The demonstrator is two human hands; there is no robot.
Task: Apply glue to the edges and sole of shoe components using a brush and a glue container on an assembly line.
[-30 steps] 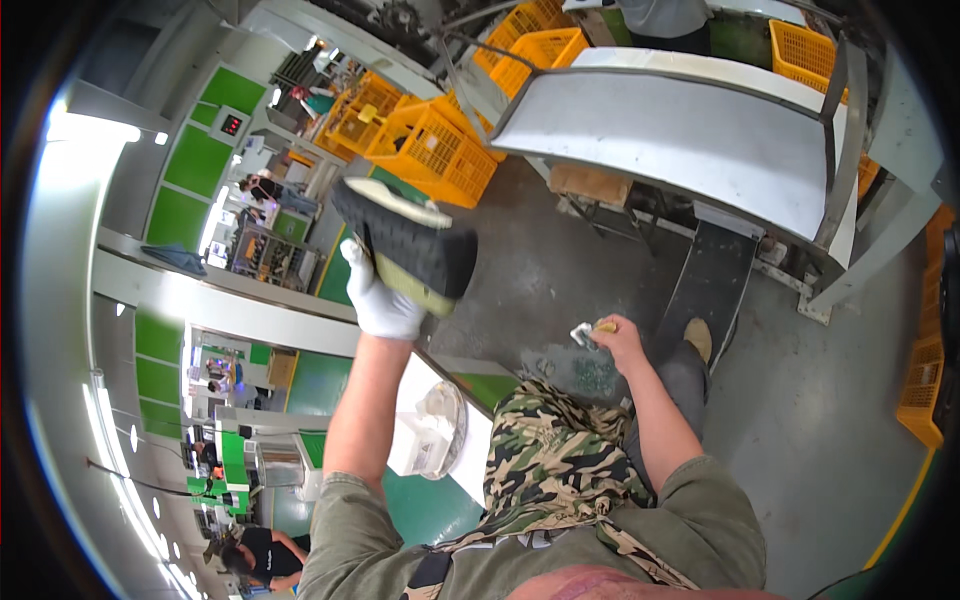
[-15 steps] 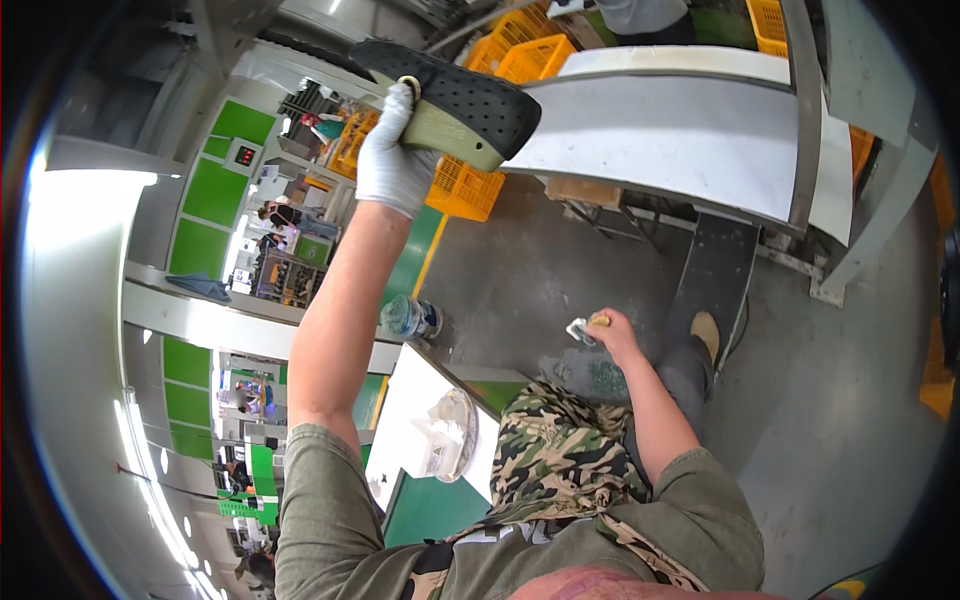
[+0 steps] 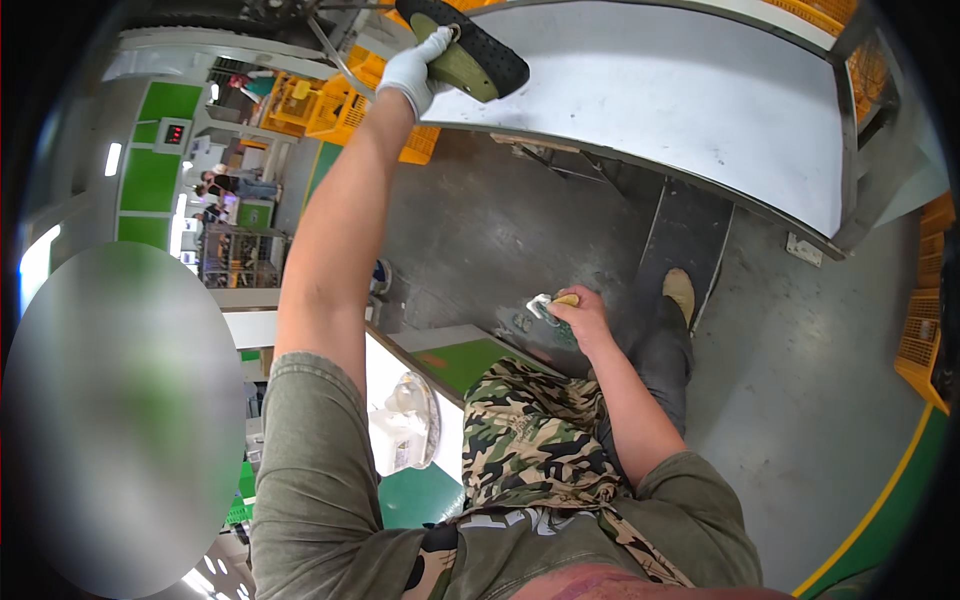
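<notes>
In a white glove, my left hand [image 3: 408, 78] is stretched far forward, closed around a clog-type shoe [image 3: 462, 68]. The shoe has an olive-green side and a black, dotted sole turned upward. It is over the near left end of a long white belt surface [image 3: 670, 105]; whether it touches the belt I cannot tell. My bare right hand [image 3: 586, 316] is low, above the floor near my lap. Its fingers pinch the yellow handle of what looks like a small brush [image 3: 541, 307] with a white head.
Yellow plastic crates [image 3: 350, 105] stand beyond my left hand, and more crates [image 3: 918, 335] are at the right edge. On a white tabletop [image 3: 452, 410] by my left side sits a white container [image 3: 405, 430]. A blurred oval covers the lower left.
My left hand has carried the shoe farther forward, to the end of the white belt. My right hand keeps its pinch on the brush. The whole view has shifted.
</notes>
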